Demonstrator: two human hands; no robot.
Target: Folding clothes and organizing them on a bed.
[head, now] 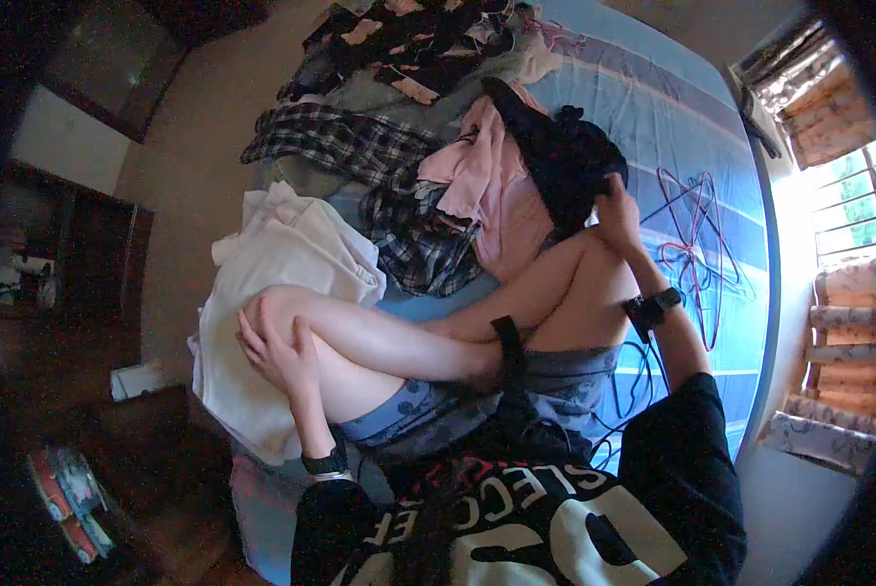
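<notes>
My left hand rests with spread fingers on my left knee, holding nothing. Beneath and beyond that knee lies a white cloth garment. At my right knee is my right hand, its fingertips against the lower edge of a black garment; whether they grip it I cannot tell. Left of the black garment lies a crumpled pink garment. A black-and-white plaid garment is between the pink and white ones. My legs are crossed on the bed.
Wire hangers lie on the blue striped bedsheet at right. More dark clothes are heaped at the far end. A black cable runs beside my right hip. A curtained window stands beyond the bed's right edge.
</notes>
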